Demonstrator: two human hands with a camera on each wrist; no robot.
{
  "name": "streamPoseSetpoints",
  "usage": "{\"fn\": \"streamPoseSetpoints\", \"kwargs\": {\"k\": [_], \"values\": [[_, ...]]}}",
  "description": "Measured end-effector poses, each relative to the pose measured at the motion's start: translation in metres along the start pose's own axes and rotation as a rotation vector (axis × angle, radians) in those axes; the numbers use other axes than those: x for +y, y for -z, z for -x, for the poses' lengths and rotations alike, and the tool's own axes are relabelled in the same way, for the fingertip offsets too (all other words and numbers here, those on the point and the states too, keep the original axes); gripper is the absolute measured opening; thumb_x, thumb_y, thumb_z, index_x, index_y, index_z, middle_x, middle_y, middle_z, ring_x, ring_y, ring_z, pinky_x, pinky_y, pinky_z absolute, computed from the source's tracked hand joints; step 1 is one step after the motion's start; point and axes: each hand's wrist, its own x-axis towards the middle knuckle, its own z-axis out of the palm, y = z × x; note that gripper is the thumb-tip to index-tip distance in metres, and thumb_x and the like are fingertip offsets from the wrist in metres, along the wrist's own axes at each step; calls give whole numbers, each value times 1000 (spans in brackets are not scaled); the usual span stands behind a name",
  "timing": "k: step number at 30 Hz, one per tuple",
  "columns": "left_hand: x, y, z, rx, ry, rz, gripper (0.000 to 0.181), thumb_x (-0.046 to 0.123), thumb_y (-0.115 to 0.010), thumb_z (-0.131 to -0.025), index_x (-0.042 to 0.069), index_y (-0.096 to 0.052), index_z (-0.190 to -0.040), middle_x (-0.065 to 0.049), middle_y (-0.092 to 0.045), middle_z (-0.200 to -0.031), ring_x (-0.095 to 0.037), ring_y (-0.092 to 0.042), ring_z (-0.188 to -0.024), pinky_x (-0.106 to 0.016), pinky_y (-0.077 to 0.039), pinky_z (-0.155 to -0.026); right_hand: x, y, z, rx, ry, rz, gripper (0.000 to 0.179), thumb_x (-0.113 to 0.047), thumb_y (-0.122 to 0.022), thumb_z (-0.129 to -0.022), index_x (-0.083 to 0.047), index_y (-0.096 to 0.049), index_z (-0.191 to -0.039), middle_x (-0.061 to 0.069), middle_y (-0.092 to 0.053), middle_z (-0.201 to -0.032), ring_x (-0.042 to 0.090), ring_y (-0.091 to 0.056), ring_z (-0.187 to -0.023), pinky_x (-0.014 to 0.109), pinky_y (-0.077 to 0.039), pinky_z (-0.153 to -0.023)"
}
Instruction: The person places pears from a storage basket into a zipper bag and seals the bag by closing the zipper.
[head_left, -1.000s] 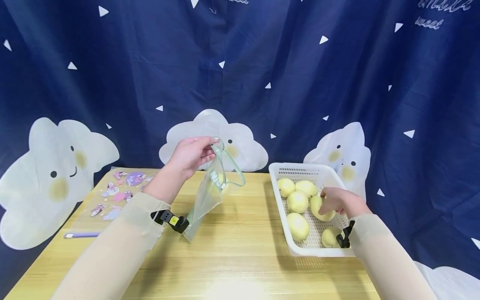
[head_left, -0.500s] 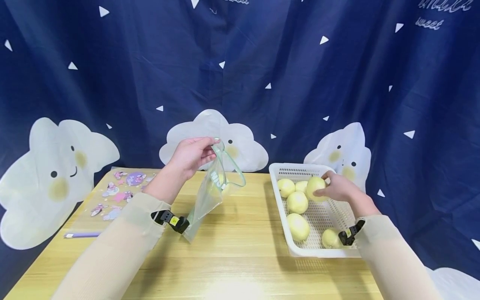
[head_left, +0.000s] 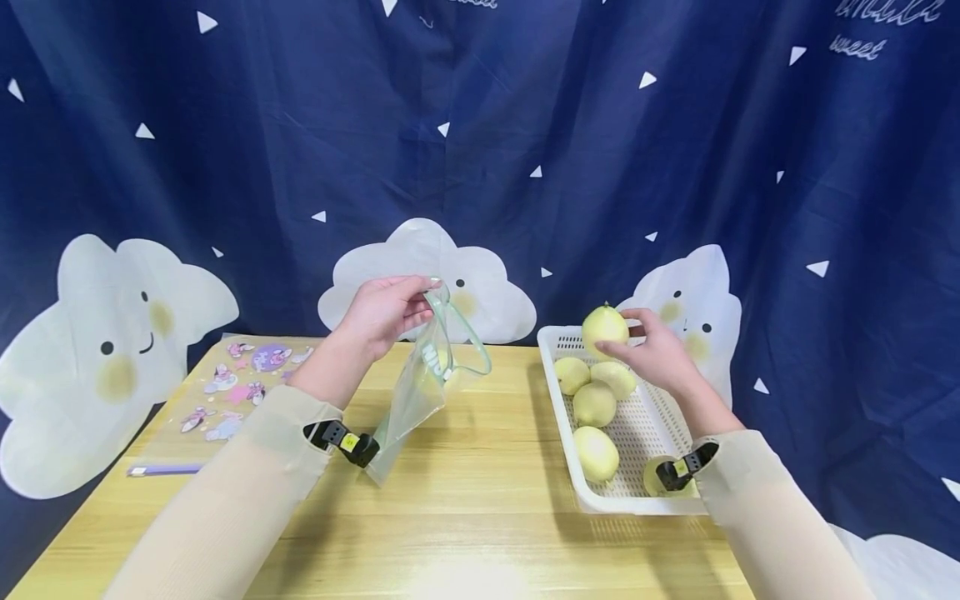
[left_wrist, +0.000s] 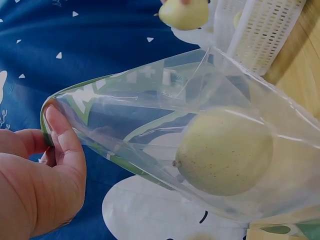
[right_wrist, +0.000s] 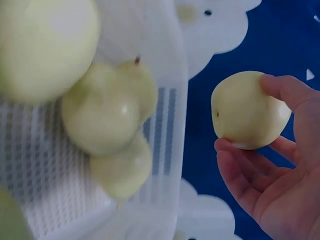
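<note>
My left hand [head_left: 382, 312] pinches the green-edged mouth of a clear plastic bag [head_left: 408, 404], which hangs tilted over the table. Through its film in the left wrist view, a pale yellow pear [left_wrist: 225, 155] shows inside the bag. With thumb and fingers curled round it, my right hand [head_left: 656, 350] holds another pear [head_left: 604, 330] above the back of a white basket [head_left: 630, 505]. In the right wrist view, this held pear [right_wrist: 247, 110] appears beyond the basket's rim. Several pears [head_left: 597, 454] lie in the basket, one partly hidden by the right wrist camera.
A flat clear pouch [head_left: 225, 400] with purple and pink prints and a purple slider edge lies on the left of the wooden table [head_left: 465, 500]. Close behind the table hangs a dark blue curtain [head_left: 480, 150] with white clouds.
The right hand has lifted a pear from the middle of the basket and carried it up and leftward to the back rim. The left hand and bag have stayed nearly still.
</note>
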Motion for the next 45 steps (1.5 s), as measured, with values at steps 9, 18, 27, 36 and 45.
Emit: {"fn": "streamPoseSetpoints", "kwargs": {"k": [9, 18, 27, 36, 45], "values": [[2, -3, -1, -4, 3, -7, 32, 14, -66, -109, -7, -71, -134, 4, -72, -79, -6, -65, -73, -15, -62, -75, -46, -15, -5, -25, 32, -291, 80, -42, -79, -101, -9, -43, -164, 28, -62, -145, 35, -75, -107, 38, -64, -93], [3, -5, -1, -10, -2, -19, 31, 14, -66, -109, -7, -72, -131, 3, -72, -79, -7, -65, -72, -16, -62, -74, -85, -36, -6, -73, 73, -400, 74, -42, -80, -100, -15, -48, -161, 21, -65, -145, 25, -77, -102, 34, -64, -89], [5, -6, -1, -19, -6, -23, 35, 14, -64, -110, -9, -70, -135, 4, -72, -78, -6, -64, -72, -15, -62, -74, -114, -63, -5, -144, 103, -485, 68, -35, -81, -99, -11, -51, -155, 20, -71, -133, 19, -78, -92, 44, -66, -93], [5, -8, 0, -18, -4, -14, 30, 14, -66, -108, -6, -73, -130, 4, -72, -78, -6, -65, -72, -16, -62, -75, -131, -91, -5, -242, 11, -597, 64, -38, -81, -99, 1, -56, -144, 17, -76, -114, 22, -79, -87, 31, -68, -83], [4, -11, 1, -26, -3, -7, 22, 15, -67, -108, -1, -78, -119, 4, -74, -79, -6, -66, -73, -16, -62, -74, -137, -107, -3, -313, -44, -702, 61, -39, -76, -103, 6, -57, -140, 17, -73, -110, 16, -79, -81, 31, -68, -84]]}}
